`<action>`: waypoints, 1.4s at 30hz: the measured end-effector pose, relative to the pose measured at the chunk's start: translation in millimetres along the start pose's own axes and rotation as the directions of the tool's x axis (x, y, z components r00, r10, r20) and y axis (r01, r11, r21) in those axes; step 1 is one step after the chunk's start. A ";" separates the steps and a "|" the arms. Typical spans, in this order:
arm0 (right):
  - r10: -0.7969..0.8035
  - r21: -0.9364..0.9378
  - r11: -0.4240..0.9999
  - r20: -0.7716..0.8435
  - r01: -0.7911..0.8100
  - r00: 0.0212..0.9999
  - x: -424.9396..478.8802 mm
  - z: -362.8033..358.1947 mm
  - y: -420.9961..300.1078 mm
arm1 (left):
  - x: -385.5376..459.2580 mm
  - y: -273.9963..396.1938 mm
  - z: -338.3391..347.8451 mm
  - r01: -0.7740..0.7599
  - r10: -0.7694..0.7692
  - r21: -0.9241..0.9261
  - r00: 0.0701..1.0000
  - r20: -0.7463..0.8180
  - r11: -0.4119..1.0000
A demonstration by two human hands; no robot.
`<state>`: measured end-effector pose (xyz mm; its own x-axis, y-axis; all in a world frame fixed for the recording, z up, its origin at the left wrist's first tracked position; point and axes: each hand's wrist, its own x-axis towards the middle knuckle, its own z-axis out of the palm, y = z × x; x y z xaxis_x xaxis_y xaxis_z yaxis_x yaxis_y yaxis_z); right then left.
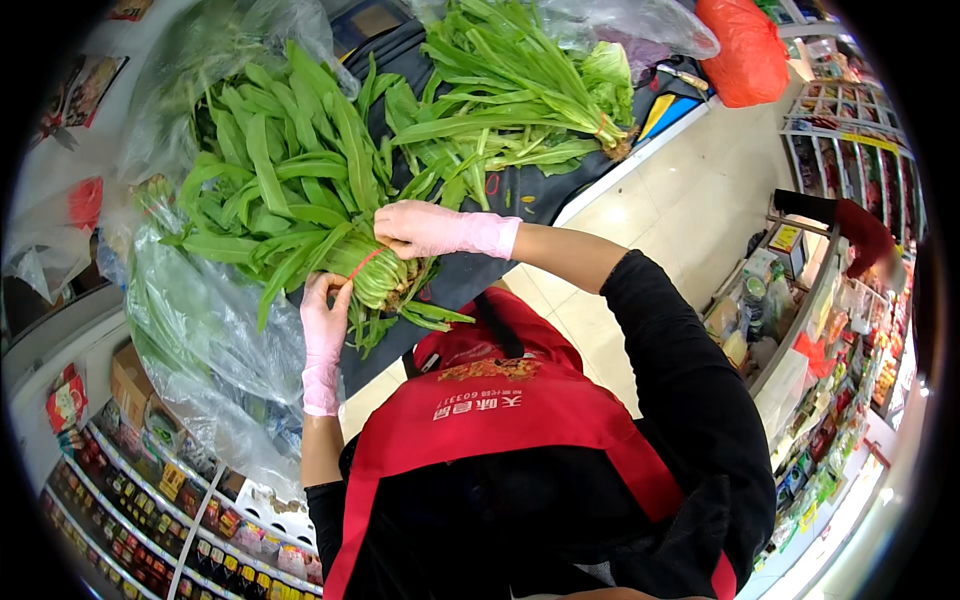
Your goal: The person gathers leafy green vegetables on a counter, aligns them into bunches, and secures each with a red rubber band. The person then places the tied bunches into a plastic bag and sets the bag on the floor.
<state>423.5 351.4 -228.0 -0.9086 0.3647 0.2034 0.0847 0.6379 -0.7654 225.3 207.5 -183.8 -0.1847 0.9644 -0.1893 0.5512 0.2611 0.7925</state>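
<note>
A bundle of long-leaved greens [381, 279] lies on the dark cloth before me, its cut root ends facing my body. Around its stems runs a red rubber band [365, 264]. My left hand [327, 300], in a pink glove, pinches the band at the bundle's left side. On the opposite side my right hand [420, 229], also gloved in pink, has its fingers curled against the stems by the band's other end. Its fingertips are partly hidden. Loose leaves lie beneath the root ends, and more leafy greens [262, 142] are heaped just beyond.
Another banded bundle [540, 112] lies farther off beside a lettuce [609, 75]. A knife [682, 76] rests near the table edge by a red plastic bag [742, 52]. Clear plastic sheeting [202, 345] hangs at left. Stocked shelves [165, 510] stand on both sides; a person's sleeve [862, 232] shows right.
</note>
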 end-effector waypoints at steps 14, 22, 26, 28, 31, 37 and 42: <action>0.440 0.067 0.887 0.170 -0.456 0.882 -4.5 -18.0 -26.4 | 2.0 53.7 54.3 -0.127 0.168 0.256 0.975 -0.144 0.958; 0.162 0.265 0.947 0.099 -0.182 0.982 -36.6 -12.0 -41.2 | -5.1 46.6 67.5 -0.221 0.309 0.335 0.921 -0.238 0.916; 0.143 -0.034 0.989 0.042 -0.142 0.989 -37.9 -7.6 -43.1 | -6.8 39.6 65.6 -0.310 0.461 0.506 0.864 -0.203 0.805; 0.100 -0.143 0.985 -0.007 -0.100 0.995 -36.4 -5.0 -46.5 | -7.2 38.5 60.3 -0.347 0.513 0.586 0.847 -0.140 0.732; 0.004 -0.304 0.953 -0.054 -0.020 0.999 -34.6 4.8 -45.2 | -16.7 40.3 43.6 -0.391 0.493 0.647 0.870 0.027 0.654; -0.106 -0.512 0.858 -0.122 0.029 0.987 -29.4 18.2 -48.3 | -40.3 45.5 30.6 -0.358 0.418 0.633 0.906 0.059 0.687; -0.047 -0.481 0.876 -0.129 -0.021 0.991 -41.4 25.3 -45.1 | -59.3 21.4 60.2 -0.267 0.435 0.768 0.900 -0.017 0.582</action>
<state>446.9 290.3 -217.4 -0.8511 0.4190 0.3163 0.2905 0.8777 -0.3812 297.0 158.5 -190.5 0.0598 0.9812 0.1837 0.9951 -0.0731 0.0665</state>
